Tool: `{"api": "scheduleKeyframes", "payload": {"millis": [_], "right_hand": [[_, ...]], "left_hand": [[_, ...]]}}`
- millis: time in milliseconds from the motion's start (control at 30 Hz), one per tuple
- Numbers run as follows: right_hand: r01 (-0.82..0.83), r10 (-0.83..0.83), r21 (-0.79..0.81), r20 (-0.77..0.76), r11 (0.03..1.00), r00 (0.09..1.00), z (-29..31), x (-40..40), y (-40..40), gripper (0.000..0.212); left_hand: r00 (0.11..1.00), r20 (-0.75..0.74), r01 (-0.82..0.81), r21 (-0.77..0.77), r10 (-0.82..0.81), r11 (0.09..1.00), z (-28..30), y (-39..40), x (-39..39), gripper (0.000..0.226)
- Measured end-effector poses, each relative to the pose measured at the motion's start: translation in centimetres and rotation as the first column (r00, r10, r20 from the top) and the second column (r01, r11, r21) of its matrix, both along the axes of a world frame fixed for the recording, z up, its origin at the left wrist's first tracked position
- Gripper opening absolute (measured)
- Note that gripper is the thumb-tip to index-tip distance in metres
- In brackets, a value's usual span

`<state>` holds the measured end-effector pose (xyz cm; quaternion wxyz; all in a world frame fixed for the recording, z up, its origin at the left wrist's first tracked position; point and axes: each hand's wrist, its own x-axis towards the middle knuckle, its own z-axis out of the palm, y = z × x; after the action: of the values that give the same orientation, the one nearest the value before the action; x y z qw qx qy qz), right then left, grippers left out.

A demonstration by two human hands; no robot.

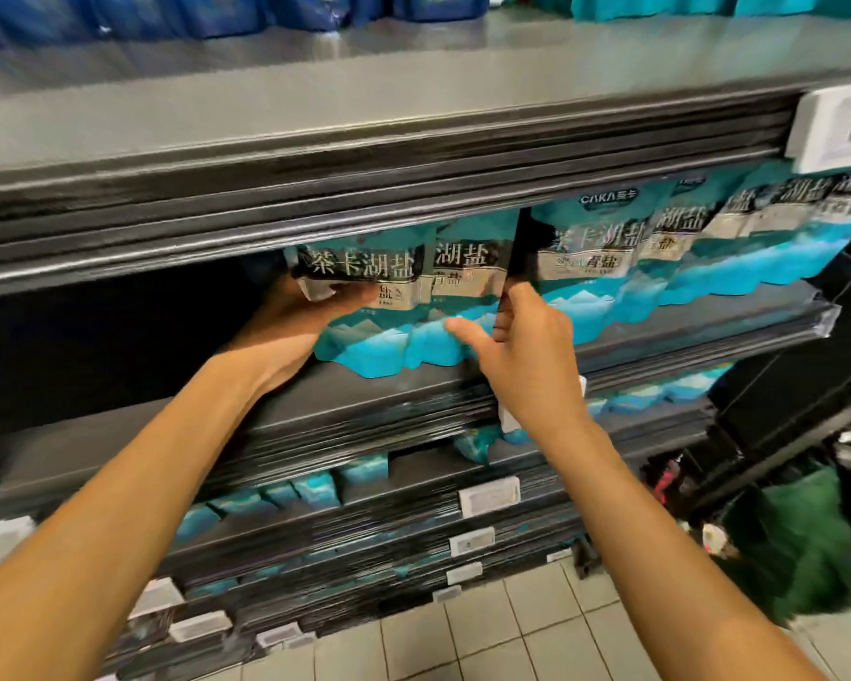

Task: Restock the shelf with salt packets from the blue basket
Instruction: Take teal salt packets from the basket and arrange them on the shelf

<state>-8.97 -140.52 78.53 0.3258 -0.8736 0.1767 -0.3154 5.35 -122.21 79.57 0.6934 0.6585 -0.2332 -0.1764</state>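
Standing teal salt packets [364, 307], mountain-printed

Bright light from above glares off the grey shelf top [315, 90], the recess beneath lies in deep shadow, and streaky motion blur smears everything — wide-angle bending bows the shelf edges [364, 189].
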Motion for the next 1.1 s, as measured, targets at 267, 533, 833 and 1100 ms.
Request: {"api": "scheduleKeyframes", "payload": {"millis": [267,533,833,1100], "right_hand": [[0.162,-0.164,0.026,0.157,0.987,0.974,-1.3,-2.2,-0.8,0.049],[0.111,-0.138,0.123,0.236,0.986,0.962,-1.6,-2.7,-2.3,0.052],[0.100,-0.138,0.152,0.269,0.983,0.953,-2.0,-3.1,-2.5,0.050],[-0.025,-0.086,0.286,0.371,0.958,0.925,-1.7,-5.1,-1.5,0.022]], "left_hand": [[0.994,-0.017,-0.105,0.020,0.106,0.994,-0.6,-4.3,-2.2,0.056],[0.989,-0.096,-0.108,0.080,0.116,0.991,-0.4,-6.5,-3.7,0.099],[0.979,-0.113,-0.144,0.189,0.167,0.971,-1.1,-5.6,-4.0,0.075],[0.971,-0.022,-0.227,0.233,0.239,0.946,-0.3,-4.3,-5.3,0.087]]}}
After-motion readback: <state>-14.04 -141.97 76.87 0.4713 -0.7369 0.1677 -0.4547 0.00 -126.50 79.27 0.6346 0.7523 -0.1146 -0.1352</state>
